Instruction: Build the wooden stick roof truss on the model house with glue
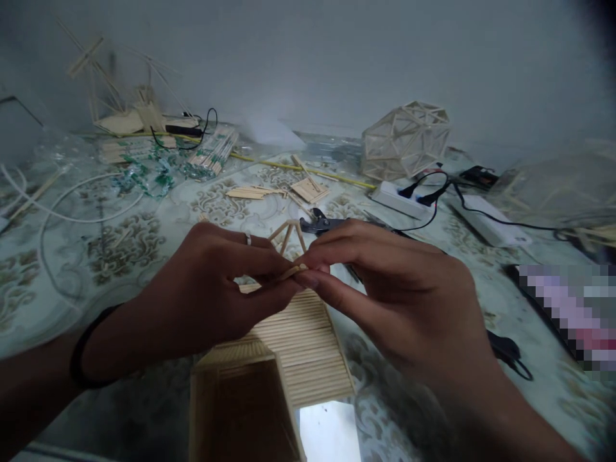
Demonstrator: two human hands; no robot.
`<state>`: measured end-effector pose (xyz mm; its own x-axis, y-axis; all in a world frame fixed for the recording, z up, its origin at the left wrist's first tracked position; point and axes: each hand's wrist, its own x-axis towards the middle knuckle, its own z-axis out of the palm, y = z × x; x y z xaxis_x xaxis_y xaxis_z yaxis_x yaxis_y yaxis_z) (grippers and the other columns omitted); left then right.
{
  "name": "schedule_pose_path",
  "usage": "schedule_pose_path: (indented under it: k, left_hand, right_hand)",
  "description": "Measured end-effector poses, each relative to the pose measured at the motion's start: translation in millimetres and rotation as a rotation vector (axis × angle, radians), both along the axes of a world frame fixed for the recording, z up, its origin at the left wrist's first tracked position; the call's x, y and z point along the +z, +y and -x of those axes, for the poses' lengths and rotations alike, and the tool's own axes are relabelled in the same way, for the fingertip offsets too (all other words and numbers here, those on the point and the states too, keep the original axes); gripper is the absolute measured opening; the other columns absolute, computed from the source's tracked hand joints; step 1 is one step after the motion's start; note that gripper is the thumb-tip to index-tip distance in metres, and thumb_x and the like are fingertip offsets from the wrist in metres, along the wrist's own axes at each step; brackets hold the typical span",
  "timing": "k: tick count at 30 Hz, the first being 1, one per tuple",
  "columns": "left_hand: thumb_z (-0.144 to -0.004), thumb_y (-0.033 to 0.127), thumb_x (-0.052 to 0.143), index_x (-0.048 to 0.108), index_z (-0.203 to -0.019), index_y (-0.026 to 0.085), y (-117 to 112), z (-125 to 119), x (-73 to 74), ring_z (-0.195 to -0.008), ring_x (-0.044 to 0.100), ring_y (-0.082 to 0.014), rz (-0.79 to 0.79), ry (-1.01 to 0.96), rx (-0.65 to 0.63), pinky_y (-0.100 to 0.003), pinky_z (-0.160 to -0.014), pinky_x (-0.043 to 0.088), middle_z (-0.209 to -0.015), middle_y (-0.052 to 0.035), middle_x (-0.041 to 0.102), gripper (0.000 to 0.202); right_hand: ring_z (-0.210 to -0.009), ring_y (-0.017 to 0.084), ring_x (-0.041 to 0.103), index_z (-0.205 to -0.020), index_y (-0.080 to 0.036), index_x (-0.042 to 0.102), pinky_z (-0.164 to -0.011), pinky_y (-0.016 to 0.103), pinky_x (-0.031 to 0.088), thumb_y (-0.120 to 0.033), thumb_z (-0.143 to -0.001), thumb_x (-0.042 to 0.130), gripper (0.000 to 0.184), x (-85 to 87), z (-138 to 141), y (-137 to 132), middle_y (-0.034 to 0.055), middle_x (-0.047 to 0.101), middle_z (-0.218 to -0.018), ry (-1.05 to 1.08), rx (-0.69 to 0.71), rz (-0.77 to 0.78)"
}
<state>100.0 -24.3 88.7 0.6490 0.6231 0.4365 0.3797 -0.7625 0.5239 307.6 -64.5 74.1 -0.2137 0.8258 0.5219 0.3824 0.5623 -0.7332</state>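
Note:
My left hand [206, 282], with a ring and a dark wristband, is closed, its thumb and fingertips pinching a short pale wooden stick piece [290, 272]. From the other side, the thumb and forefinger of my right hand [394, 289] grip the same piece, so the fingertips of both hands meet. Fingers cover most of it. Just below lies a model built of thin wooden sticks [315, 346], with a slatted slope and a dark open box part [240, 410] nearest me. A small peaked stick frame [290, 232] rises behind my fingertips.
Pliers [322, 222] lie behind my right hand. Loose sticks [255, 192], packaged sticks [212, 151] and a power strip [404, 200] with cables stand farther back. A stick polyhedron [407, 140] is at the back right, another stick structure [122, 115] back left.

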Motion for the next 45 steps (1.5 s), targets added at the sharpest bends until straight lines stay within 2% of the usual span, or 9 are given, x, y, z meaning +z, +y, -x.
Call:
schedule_pose_path:
  k: [8,10,14,23,32,36,40,43,45]
  left_hand:
    - [-0.092,0.02,0.08,0.08,-0.079,0.021,2,6,5.2,-0.055,0.064,-0.0057,0.054,0.047,-0.026,-0.017,-0.058,0.046,-0.069,0.0065,0.076,0.012]
    - [-0.091,0.027,0.082,0.083,-0.09,0.025,2,10,9.8,-0.062,0.072,-0.0097,0.059,0.055,0.0,-0.019,-0.061,0.051,-0.079,0.0048,0.082,0.003]
    - [-0.092,0.037,0.083,0.085,-0.095,0.029,-1,12,17.1,-0.068,0.078,-0.0142,-0.03,-0.008,0.101,-0.021,-0.064,0.058,-0.082,0.0038,0.085,0.008]
    - [-0.093,0.022,0.082,0.082,-0.091,0.025,-5,7,14.1,-0.068,0.076,-0.0098,-0.112,-0.106,0.065,-0.017,-0.068,0.059,-0.085,0.0041,0.084,0.003]
    - [-0.087,0.017,0.078,0.076,-0.085,0.023,-2,3,28.2,-0.065,0.075,-0.0102,0.023,-0.014,0.045,-0.016,-0.059,0.056,-0.078,0.0063,0.08,0.007]
    - [-0.085,0.013,0.077,0.076,-0.084,0.023,-1,1,28.2,-0.064,0.074,-0.0086,0.028,-0.023,0.044,-0.015,-0.066,0.059,-0.075,0.0083,0.08,0.01]
    - [-0.082,0.01,0.077,0.076,-0.083,0.024,-2,-1,23.7,-0.064,0.074,-0.0091,0.021,-0.026,0.062,-0.015,-0.064,0.059,-0.074,0.0089,0.079,0.014]
    - [-0.084,0.01,0.077,0.076,-0.083,0.023,-2,-2,21.2,-0.065,0.074,-0.0092,0.027,-0.03,0.065,-0.016,-0.067,0.06,-0.076,0.0083,0.08,0.013]
    - [-0.084,0.011,0.077,0.076,-0.082,0.023,-2,-2,20.9,-0.066,0.075,-0.0097,0.04,-0.036,0.064,-0.016,-0.066,0.059,-0.076,0.0084,0.081,0.013]
  right_hand:
    - [-0.077,0.019,0.071,-0.09,-0.026,0.08,-0.069,0.035,0.058,-0.029,-0.099,0.078,0.009,-1.7,0,1,0.0025,0.078,-0.086,0.001,0.016,-0.009]
    - [-0.077,0.019,0.071,-0.091,-0.026,0.08,-0.069,0.034,0.058,-0.026,-0.098,0.078,0.008,-2.5,-1,2,0.0023,0.078,-0.086,0.008,0.024,-0.009]
    - [-0.077,0.017,0.071,-0.092,-0.023,0.079,-0.069,0.031,0.056,-0.018,-0.095,0.08,0.007,-3.2,-1,4,0.0019,0.077,-0.086,0.032,0.05,-0.024]
    - [-0.078,0.016,0.071,-0.093,-0.019,0.08,-0.07,0.028,0.056,-0.027,-0.1,0.077,0.011,-2.0,-2,4,0.0041,0.077,-0.087,0.062,0.083,-0.004]
    - [-0.078,0.016,0.072,-0.096,-0.021,0.082,-0.073,0.028,0.057,-0.031,-0.101,0.076,0.013,-5.6,-5,4,0.004,0.079,-0.088,0.009,0.08,0.001]
    - [-0.081,0.017,0.074,-0.103,-0.023,0.083,-0.075,0.029,0.06,-0.027,-0.099,0.077,0.007,-4.9,-8,-3,0.0043,0.08,-0.095,-0.007,0.085,0.024]
    - [-0.089,0.022,0.076,-0.113,-0.027,0.081,-0.077,0.034,0.063,-0.03,-0.098,0.077,0.016,-5.6,-47,-16,0.0072,0.08,-0.102,-0.142,-0.072,0.034]
    - [-0.08,0.023,0.078,-0.106,-0.03,0.084,-0.063,0.029,0.06,-0.031,-0.095,0.079,0.013,-19.0,-108,-28,0.0111,0.081,-0.099,-0.264,-0.282,-0.001]
    - [-0.072,0.022,0.079,-0.105,-0.033,0.086,-0.049,0.026,0.054,-0.031,-0.088,0.087,0.018,-35.5,-151,-37,0.0133,0.082,-0.093,-0.388,-0.343,0.101]
